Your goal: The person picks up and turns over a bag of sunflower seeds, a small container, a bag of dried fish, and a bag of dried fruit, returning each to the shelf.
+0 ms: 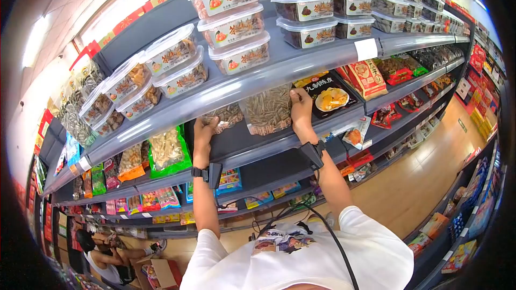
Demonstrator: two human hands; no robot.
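Note:
Both of my hands reach onto the second shelf, under its clear front rail. My right hand (301, 108) is closed on the right edge of a clear pack of thin brown seed-like pieces (267, 108). My left hand (206, 133) grips the left end of a smaller clear pack of brownish bits (228, 116), its fingers curled in. The two packs lie side by side, the right one larger and standing more upright. Just right of my right hand lies a black pack with a yellow fruit picture (329, 96).
Stacked clear tubs (236, 27) with labels fill the top shelf. A green-edged bag (167, 150) hangs left of my left hand. Lower shelves hold colourful snack packs (156, 200). At lower left a person (110, 258) sits by an open carton (161, 274). Another shelf (457, 225) stands right.

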